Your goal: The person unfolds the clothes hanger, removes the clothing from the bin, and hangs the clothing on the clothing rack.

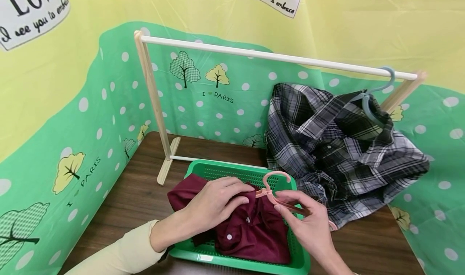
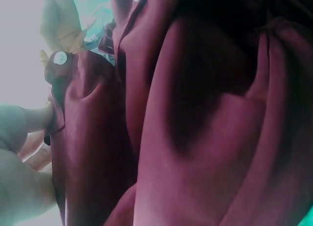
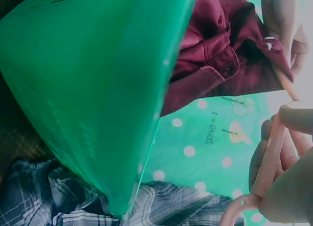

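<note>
A maroon buttoned shirt [image 1: 254, 242] lies bunched in a green basket [image 1: 303, 263], partly spilling over its left side. My left hand [image 1: 212, 200] pinches the shirt's collar edge between thumb and fingers, beside a white button in the left wrist view. A pink clothes hanger [image 1: 277, 173] has its hook pointing up, and my right hand [image 1: 308, 222] grips its right arm just below the hook. The hanger's left arm goes in under the collar cloth by my left fingers; its far end is hidden. In the right wrist view the hanger [image 3: 271, 157] crosses my curled fingers.
Behind the basket stands a rack with a white rail [image 1: 254, 54] and wooden posts. A black-and-white plaid shirt [image 1: 327, 154] hangs at its right end on a blue-grey hanger [image 1: 390, 75]. The dark wooden table [image 1: 120, 222] meets printed cloth walls [image 1: 218, 29].
</note>
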Available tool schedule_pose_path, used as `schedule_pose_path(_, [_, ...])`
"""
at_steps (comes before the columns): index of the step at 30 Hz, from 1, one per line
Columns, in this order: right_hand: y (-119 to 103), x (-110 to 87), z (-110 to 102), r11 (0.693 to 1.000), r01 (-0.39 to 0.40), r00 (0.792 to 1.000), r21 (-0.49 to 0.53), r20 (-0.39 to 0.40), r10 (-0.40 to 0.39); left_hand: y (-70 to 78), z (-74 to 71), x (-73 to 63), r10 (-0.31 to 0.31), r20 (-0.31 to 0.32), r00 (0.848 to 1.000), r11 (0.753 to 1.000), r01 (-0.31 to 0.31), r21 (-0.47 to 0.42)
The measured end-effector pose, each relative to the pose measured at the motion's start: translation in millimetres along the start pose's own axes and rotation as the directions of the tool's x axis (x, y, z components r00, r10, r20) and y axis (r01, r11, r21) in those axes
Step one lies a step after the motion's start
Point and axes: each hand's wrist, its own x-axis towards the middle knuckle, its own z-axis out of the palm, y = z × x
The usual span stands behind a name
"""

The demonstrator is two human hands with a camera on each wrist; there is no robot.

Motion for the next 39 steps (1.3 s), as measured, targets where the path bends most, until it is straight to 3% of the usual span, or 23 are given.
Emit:
schedule_pose_path(11, [-10,1.3,5,0.999,-0.04,0.998,0.015,-0.04,0.041,8.9,2.2,11.4,0.007,-0.074,0.997,1.0,-0.008,-0.013])
schedule_pose_path(20, [-6,-1.5,5,0.998,-0.05,0.998,0.047,-0.033,0.052,9.8,3.6,9.8,-0.003,-0.024,1.0,1.0,0.003,-0.008])
schedule_pose_path(26, [-4,-0.8,5,1.0,-0.025,1.0,0.006,-0.008,0.025,7.7,4.6,6.4,0.003,-0.013,1.0,1.0,-0.003,0.017])
schedule_pose_path(33, [-1,1.2,-6,0.999,0.038,0.999,0.005,0.03,-0.038,4.3,2.7,4.2,0.012,-0.025,1.0,0.999,-0.011,0.044])
schedule_pose_path(39, [3,5.5,-23,0.996,0.039,0.998,-0.076,-0.037,-0.042,1.9,-3.4,4.0,-0.015,-0.06,0.998,0.999,0.017,0.044])
